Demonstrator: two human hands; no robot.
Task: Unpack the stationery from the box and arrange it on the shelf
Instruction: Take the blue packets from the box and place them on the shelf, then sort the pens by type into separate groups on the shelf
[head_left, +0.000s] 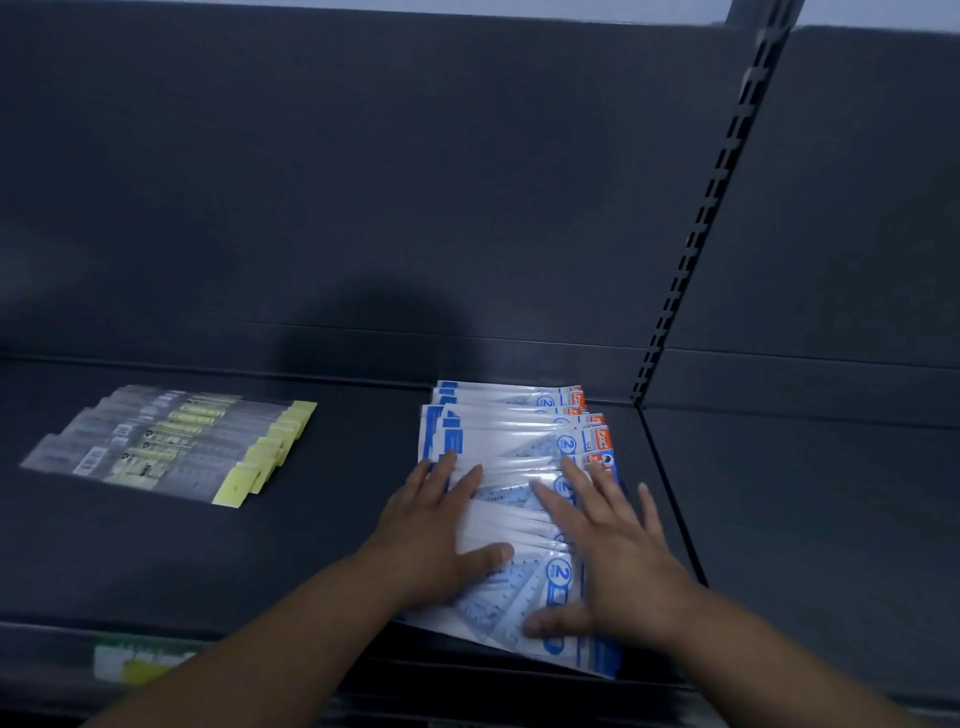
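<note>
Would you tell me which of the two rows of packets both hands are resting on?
The blue-and-white set-square packets on the right; the yellow-tabbed packets lie untouched.

A dark grey metal shelf (337, 530) runs beneath a plain back panel (363, 156) of the same colour, divided at right by a slotted upright (696, 244); a pale wall (883, 10) shows above, in dim light.

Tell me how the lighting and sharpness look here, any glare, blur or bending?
Head view: dim bluish light, with a soft shadow on the back panel. Head view: glare streaks the wrap of the blue-and-white packs under the left hand and right hand. Head view: the yellow-tabbed packs look smeared. Head view: the slotted upright bows, a wide-angle effect.
</note>
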